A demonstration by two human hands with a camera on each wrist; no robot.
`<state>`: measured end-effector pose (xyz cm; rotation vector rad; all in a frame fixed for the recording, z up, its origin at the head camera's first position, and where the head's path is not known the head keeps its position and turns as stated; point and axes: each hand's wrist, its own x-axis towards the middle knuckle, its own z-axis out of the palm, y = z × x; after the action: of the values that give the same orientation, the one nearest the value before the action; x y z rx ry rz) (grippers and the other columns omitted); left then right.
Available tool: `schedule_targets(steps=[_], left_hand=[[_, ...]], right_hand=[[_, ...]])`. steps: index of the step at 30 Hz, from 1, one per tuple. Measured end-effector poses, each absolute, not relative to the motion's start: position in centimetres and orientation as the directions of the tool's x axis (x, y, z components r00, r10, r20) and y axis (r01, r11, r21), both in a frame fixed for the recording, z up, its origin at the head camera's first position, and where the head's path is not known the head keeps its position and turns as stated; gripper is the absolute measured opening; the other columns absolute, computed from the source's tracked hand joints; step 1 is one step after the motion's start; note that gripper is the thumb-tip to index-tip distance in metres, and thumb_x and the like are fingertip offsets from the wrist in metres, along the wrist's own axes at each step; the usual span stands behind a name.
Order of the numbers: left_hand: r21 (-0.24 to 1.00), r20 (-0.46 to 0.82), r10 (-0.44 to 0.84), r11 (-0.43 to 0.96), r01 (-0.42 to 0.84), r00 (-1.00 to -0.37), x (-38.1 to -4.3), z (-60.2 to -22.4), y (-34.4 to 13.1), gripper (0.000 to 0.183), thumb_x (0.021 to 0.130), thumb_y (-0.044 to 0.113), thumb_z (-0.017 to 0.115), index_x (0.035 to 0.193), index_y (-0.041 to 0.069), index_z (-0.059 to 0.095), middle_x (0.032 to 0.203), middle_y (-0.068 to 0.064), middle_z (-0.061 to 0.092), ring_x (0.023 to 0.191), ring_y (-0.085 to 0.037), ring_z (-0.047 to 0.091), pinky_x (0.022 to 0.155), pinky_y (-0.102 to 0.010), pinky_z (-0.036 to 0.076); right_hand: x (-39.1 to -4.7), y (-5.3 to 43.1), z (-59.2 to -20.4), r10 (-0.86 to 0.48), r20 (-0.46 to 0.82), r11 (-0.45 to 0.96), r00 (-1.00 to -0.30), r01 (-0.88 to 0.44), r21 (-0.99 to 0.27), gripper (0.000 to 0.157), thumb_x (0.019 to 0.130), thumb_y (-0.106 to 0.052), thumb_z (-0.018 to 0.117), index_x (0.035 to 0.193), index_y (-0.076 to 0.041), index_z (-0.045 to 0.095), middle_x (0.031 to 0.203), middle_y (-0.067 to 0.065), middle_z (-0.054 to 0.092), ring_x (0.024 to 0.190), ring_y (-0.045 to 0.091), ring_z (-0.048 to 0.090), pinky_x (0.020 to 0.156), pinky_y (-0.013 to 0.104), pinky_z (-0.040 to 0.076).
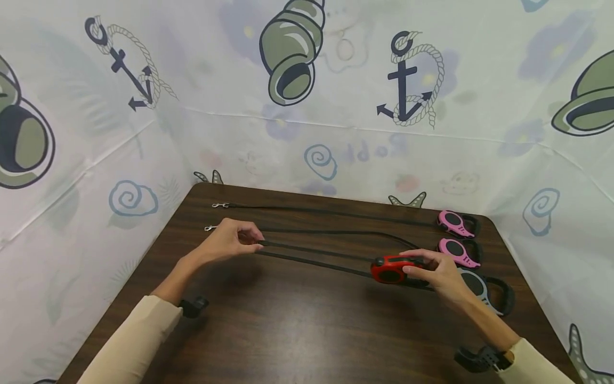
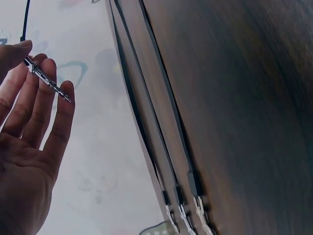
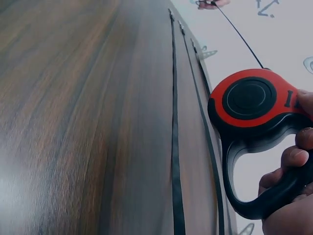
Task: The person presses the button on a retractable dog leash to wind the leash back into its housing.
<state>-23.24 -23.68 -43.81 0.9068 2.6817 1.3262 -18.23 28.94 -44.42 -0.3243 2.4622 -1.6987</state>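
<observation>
My right hand point(image 1: 443, 274) grips a red-and-black retractable dog leash point(image 3: 283, 81) by its looped black handle, holding it above the table. A black strap point(image 1: 316, 250) runs taut from the casing across to my left hand point(image 1: 227, 240). The left thumb and fingers pinch the strap's end, and the silver metal clip point(image 2: 48, 82) lies along the fingers in the left wrist view. Behind the right hand, partly hidden by it, a grey leash point(image 1: 475, 281) lies on the table.
Two pink retractable leashes point(image 1: 452, 223) lie at the table's back right. The straps of the table leashes stretch leftward to metal clips point(image 1: 220, 205) near the left edge. Printed cloth walls point(image 1: 345, 144) rise behind and beside the dark wooden table point(image 1: 288, 330).
</observation>
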Motion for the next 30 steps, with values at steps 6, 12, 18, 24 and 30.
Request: schedule_targets(steps=[6,12,18,24,30], left_hand=[[0.741,0.236,0.514,0.455,0.495,-0.825,-23.0,-44.0,-22.5,0.016,0.087,0.002,0.086,0.096,0.012,0.078,0.091,0.000,0.079,0.080,-0.010,0.075,0.076,-0.028,0.063],[0.720,0.252,0.533,0.454,0.524,-0.808,-22.7,-44.3,-21.4,0.014,0.087,0.007,0.086,0.096,0.013,0.077,0.088,0.006,0.078,0.078,-0.008,0.074,0.074,-0.027,0.062],[0.721,0.277,0.546,0.426,0.547,-0.791,-22.2,-44.6,-20.7,0.015,0.087,0.005,0.086,0.096,0.011,0.076,0.087,0.004,0.078,0.076,-0.007,0.074,0.073,-0.027,0.062],[0.732,0.263,0.551,0.421,0.535,-0.792,-21.8,-44.9,-20.0,0.016,0.086,0.004,0.086,0.096,0.012,0.076,0.087,0.004,0.078,0.076,-0.007,0.073,0.073,-0.028,0.062],[0.741,0.252,0.556,0.416,0.527,-0.792,-21.4,-45.4,-19.3,0.014,0.087,0.006,0.086,0.096,0.012,0.076,0.086,0.005,0.077,0.076,-0.007,0.071,0.072,-0.028,0.062]], right_hand=[[-18.6,27.6,-44.7,-0.270,0.031,0.369,-0.962,-0.133,-0.920,0.037,0.095,-0.014,0.080,0.129,0.000,0.073,0.099,0.004,0.076,0.082,0.022,0.064,0.071,0.032,0.059],[-18.9,26.4,-45.0,-0.308,0.064,0.373,-0.949,-0.182,-0.910,0.034,0.095,-0.013,0.080,0.127,-0.003,0.074,0.099,0.006,0.077,0.078,0.021,0.065,0.066,0.031,0.057],[-19.1,25.2,-45.4,-0.333,0.094,0.386,-0.938,-0.226,-0.894,0.032,0.095,-0.014,0.080,0.126,-0.007,0.076,0.101,0.009,0.077,0.078,0.020,0.065,0.065,0.030,0.056],[-19.0,24.1,-45.8,-0.344,0.083,0.322,-0.935,-0.201,-0.925,0.032,0.095,-0.012,0.079,0.126,-0.004,0.075,0.102,0.005,0.078,0.083,0.020,0.067,0.071,0.030,0.059],[-18.5,22.7,-46.3,-0.355,0.074,0.252,-0.932,-0.172,-0.952,0.033,0.094,-0.010,0.079,0.126,-0.001,0.074,0.104,0.002,0.078,0.086,0.019,0.068,0.073,0.030,0.060]])
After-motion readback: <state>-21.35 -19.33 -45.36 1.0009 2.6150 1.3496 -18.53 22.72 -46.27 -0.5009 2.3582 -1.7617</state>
